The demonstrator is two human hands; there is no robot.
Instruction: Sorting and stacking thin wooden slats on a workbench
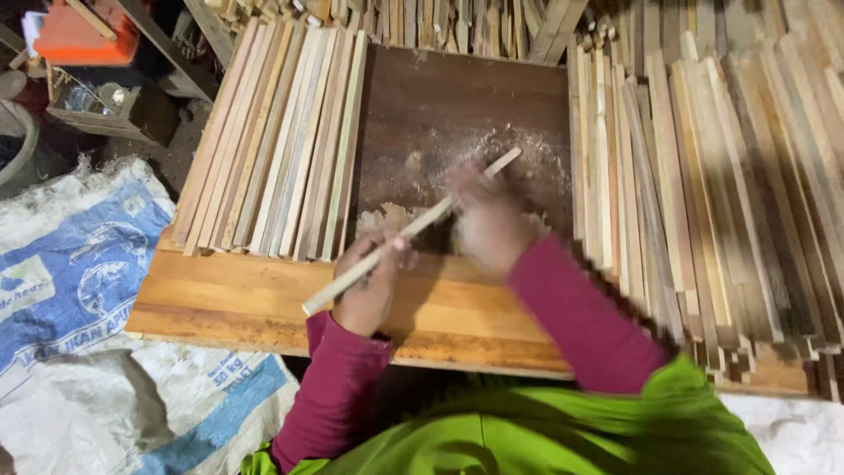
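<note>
My left hand [369, 281] grips a thin pale wooden strip [352, 274] near its lower end, over the front of a wooden workbench [237, 303]. The strip slants up to the right. My right hand [488, 220], blurred by motion, is closed around the strip's upper part, above a dark brown board [440, 105] dusted with pale sawdust [527, 149]. Whether my right hand also holds a small tool is hidden.
A row of similar wooden strips [272, 141] lies left of the dark board, and a larger pile of strips [712, 185] lies on the right. Woven plastic sacks [88, 281] cover the floor at left. An orange box [75, 35] sits at the top left.
</note>
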